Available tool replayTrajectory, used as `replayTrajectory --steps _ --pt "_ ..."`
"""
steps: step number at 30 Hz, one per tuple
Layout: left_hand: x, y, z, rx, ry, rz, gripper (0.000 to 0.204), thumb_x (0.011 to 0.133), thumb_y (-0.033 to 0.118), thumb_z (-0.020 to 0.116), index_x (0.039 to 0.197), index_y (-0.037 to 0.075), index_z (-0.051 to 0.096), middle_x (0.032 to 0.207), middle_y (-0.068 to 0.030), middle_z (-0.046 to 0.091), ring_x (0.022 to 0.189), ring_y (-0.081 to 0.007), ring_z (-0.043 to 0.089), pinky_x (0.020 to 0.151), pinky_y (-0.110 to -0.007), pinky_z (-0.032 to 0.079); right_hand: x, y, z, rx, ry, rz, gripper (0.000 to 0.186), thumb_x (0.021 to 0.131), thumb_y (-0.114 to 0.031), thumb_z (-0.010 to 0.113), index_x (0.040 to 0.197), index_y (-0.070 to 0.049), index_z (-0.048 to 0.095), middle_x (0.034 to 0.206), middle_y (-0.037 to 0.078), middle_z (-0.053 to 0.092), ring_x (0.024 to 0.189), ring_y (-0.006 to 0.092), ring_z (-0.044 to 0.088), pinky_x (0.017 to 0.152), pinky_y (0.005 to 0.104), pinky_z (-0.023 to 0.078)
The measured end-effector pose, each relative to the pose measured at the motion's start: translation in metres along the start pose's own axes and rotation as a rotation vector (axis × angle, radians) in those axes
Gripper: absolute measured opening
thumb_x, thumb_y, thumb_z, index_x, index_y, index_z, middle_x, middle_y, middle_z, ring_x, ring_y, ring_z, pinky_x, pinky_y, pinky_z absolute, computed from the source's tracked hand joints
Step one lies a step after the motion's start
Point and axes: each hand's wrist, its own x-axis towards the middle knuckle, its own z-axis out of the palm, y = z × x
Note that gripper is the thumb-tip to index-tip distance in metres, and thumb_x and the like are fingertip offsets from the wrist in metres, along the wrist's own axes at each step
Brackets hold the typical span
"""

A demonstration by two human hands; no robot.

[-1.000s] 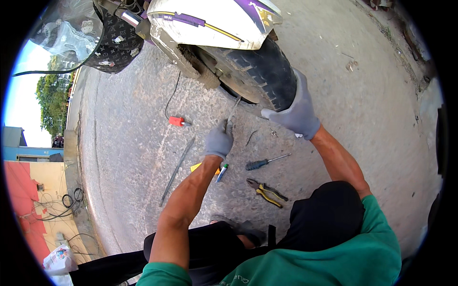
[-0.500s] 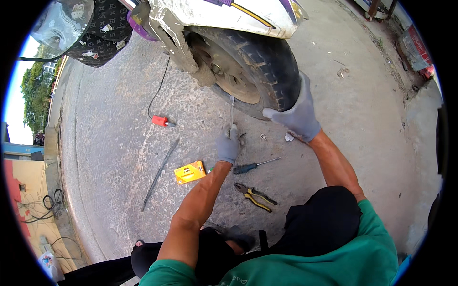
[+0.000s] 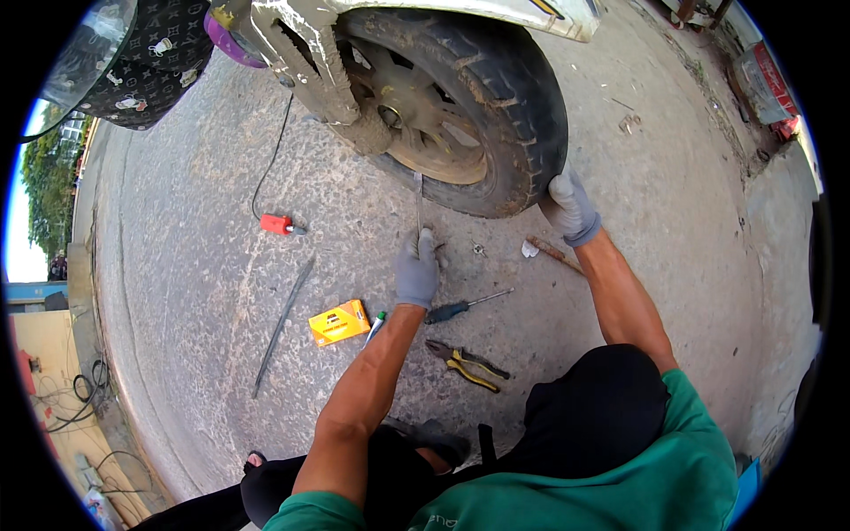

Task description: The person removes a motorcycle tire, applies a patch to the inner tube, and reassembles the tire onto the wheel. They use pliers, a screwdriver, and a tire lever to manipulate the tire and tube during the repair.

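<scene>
Ahead of me stands a motorbike's muddy front wheel, its black tire point(image 3: 522, 124) around a dirt-covered rim point(image 3: 443, 164). My left hand point(image 3: 416, 273), in a grey glove, is closed around a thin metal tire lever point(image 3: 420, 199). The lever points away from me, its far tip at the lower edge of the rim, where tire and rim meet. My right hand point(image 3: 571, 209), also gloved, is curled against the tread on the tire's right side; some of its fingers are hidden behind the tire.
On the ground lie a screwdriver point(image 3: 469, 306), pliers point(image 3: 467, 364), a yellow box point(image 3: 339, 324), a small tube point(image 3: 375, 326), a long metal bar point(image 3: 283, 327), a red corded device point(image 3: 277, 225) and a rusty rod point(image 3: 556, 254). A bucket point(image 3: 763, 84) stands far right.
My right hand has shifted from the tire's lower edge to its right side. The wheel has turned slightly, showing more of its hub side. My left hand still holds the lever at the rim.
</scene>
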Motion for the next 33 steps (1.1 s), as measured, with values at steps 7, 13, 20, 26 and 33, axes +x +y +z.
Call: replayTrajectory --steps 7,13,20,26,33 --pt "-0.005 0.013 -0.005 0.115 0.008 0.052 0.039 0.11 0.035 0.053 0.119 -0.001 0.068 0.07 -0.0078 0.065 0.056 -0.0153 0.064 0.056 -0.033 0.05 -0.001 0.005 0.008 -0.12 -0.003 -0.06 0.104 0.085 -0.066 0.078 0.154 0.003 0.043 0.151 0.011 0.054 0.139 0.02 0.048 0.118 0.0359 0.036" --pt "-0.049 0.048 0.003 0.076 -0.116 -0.024 0.039 0.112 0.032 0.048 0.122 -0.002 0.066 0.066 -0.0043 0.063 0.055 -0.0116 0.059 0.056 -0.03 0.046 0.026 -0.079 0.065 -0.394 0.02 -0.016 0.077 0.093 -0.058 0.074 0.135 0.004 0.059 0.124 0.009 0.069 0.112 0.0139 0.062 0.099 0.0302 0.05" --pt "-0.09 0.076 -0.012 -0.048 -0.222 -0.149 0.038 0.112 0.033 0.048 0.121 0.0 0.066 0.063 -0.0051 0.064 0.055 -0.0104 0.058 0.055 -0.027 0.043 0.084 -0.134 0.099 -0.844 -0.094 0.18 0.064 0.106 -0.053 0.052 0.127 0.006 0.065 0.111 0.012 0.074 0.098 0.0138 0.069 0.09 0.0326 0.056" --pt "-0.085 0.087 -0.02 -0.028 -0.322 -0.176 0.038 0.112 0.035 0.048 0.12 0.002 0.066 0.062 -0.0033 0.064 0.055 -0.0095 0.058 0.054 -0.026 0.041 0.073 -0.109 0.072 -0.383 0.117 0.121 0.06 0.11 -0.046 0.045 0.144 0.003 0.057 0.136 0.013 0.067 0.117 0.0142 0.065 0.104 0.0307 0.05" --pt "-0.072 0.084 -0.023 -0.014 -0.37 -0.114 0.039 0.111 0.035 0.05 0.121 0.002 0.066 0.064 -0.003 0.065 0.055 -0.0099 0.059 0.054 -0.027 0.043 -0.014 -0.034 0.039 -0.309 0.025 -0.173 0.107 0.084 -0.045 0.083 0.163 0.001 0.027 0.16 0.013 0.044 0.145 0.021 0.042 0.12 0.0375 0.034"
